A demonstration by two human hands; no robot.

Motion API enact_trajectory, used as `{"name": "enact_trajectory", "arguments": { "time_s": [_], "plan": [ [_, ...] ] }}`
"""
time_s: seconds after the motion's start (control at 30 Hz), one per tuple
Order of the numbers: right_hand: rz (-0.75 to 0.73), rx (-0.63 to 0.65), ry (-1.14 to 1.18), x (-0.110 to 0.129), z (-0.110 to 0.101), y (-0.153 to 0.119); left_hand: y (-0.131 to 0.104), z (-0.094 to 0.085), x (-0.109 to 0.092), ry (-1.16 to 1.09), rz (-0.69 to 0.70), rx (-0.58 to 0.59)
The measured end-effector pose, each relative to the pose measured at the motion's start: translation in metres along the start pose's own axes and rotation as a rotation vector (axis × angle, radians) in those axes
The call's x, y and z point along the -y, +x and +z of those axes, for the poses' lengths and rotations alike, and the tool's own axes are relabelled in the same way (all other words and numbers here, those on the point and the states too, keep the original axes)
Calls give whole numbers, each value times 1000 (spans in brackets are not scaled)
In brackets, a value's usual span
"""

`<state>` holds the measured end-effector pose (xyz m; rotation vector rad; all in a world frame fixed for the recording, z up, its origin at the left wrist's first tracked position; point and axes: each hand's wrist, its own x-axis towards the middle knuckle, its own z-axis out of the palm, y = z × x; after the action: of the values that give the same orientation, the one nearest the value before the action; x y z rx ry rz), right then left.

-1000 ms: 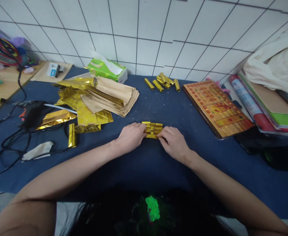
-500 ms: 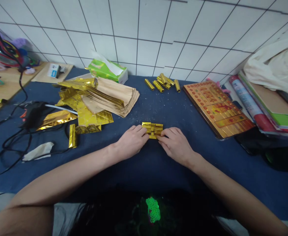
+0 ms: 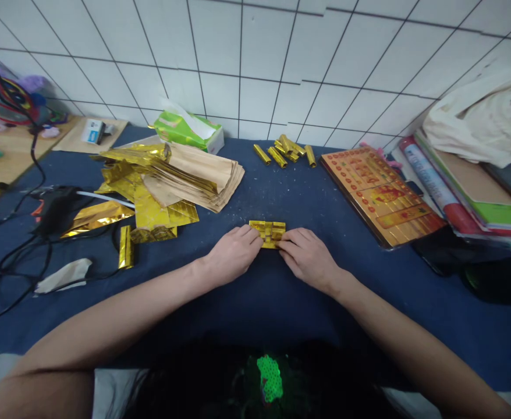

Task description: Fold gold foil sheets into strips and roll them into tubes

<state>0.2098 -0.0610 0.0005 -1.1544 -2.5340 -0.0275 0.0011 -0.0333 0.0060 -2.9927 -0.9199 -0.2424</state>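
Observation:
A small folded sheet of gold foil paper [image 3: 268, 230] lies on the dark blue cloth in front of me, creased into bands. My left hand [image 3: 235, 251] pinches its left end, fingers bent and pressed together. At the right end, my right hand [image 3: 307, 256] grips the same sheet between thumb and fingertips. Parts of both ends are covered by my fingers. Beyond it, several rolled gold paper tubes [image 3: 289, 148] lie near the wall. To the left is a stack of gold and brown paper sheets [image 3: 207, 169], with a single gold roll [image 3: 126, 247] closer to me.
A black glue gun [image 3: 57, 206] with a looped cable lies at the left beside a crumpled white scrap [image 3: 66, 274]. A green tissue pack [image 3: 188, 129] stands by the tiled wall. On the right are an orange printed pack [image 3: 384, 192], books and a white cloth bag [image 3: 485, 125].
The view has shifted slightly. Both hands stay at the gold foil paper, and its upper folded band looks a little different between the fingers.

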Motion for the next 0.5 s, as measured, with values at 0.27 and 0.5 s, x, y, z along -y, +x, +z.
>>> {"name": "enact_trajectory", "arguments": {
  "time_s": [0.27, 0.5],
  "plan": [
    [73, -80, 168, -5, 6, 1, 3, 1, 4, -82, -59, -57],
    [254, 20, 318, -11, -1, 13, 9, -1, 7, -352, -321, -94]
  ]
}}
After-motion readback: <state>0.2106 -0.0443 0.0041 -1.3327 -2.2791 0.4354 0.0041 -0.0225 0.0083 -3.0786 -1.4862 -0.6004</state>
